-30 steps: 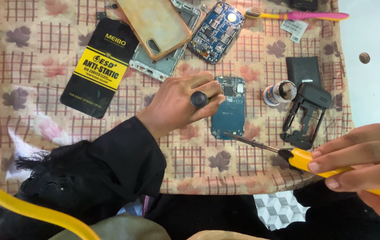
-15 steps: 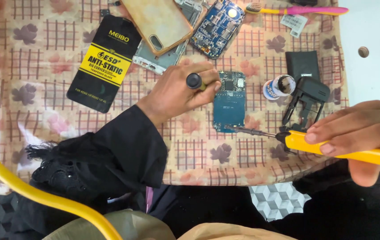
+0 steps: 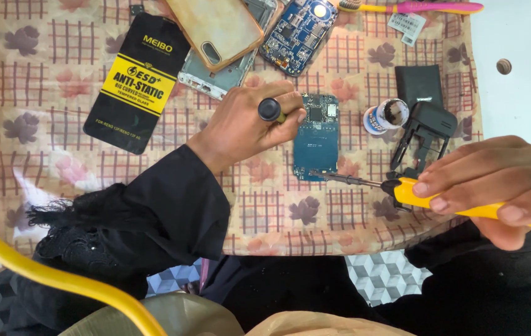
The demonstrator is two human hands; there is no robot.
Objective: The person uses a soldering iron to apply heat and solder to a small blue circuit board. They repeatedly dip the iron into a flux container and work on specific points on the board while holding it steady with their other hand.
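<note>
Bench [image 3: 495, 37] is white and mostly covered by a checked cloth [image 3: 48, 143] printed with leaf shapes. A curved yellow tube [image 3: 60, 280] crosses the lower left corner, close to the camera.

Left hand [image 3: 247, 121] comes out of a black sleeve [image 3: 153, 211] and lies on the cloth just left of the blue circuit board [image 3: 316, 138]. Its fingers are curled shut around a small tool with a round black cap [image 3: 270, 109]; the fingertips reach the board's upper left edge.

Right hand [image 3: 495, 180] enters from the right edge, fingers closed on the yellow handle of a screwdriver [image 3: 402, 190]. The metal shaft runs left from the handle, and its tip sits at the board's lower right corner. The hand itself is well to the right of the board.

Board lies flat near the middle of the cloth, between the two hands, long side running away from the person.

Other items, by size: a black and yellow flat package [image 3: 135, 81] at upper left; a tan phone case [image 3: 222, 28] lying over a grey phone frame [image 3: 216, 78]; a second blue board [image 3: 300, 28] at top; a black plastic frame [image 3: 424, 134] right of the board; a black flat pack [image 3: 419, 84] above it; a pink and yellow toothbrush [image 3: 415, 7] along the top edge; a small round open pot [image 3: 387, 116] between board and frame.
</note>
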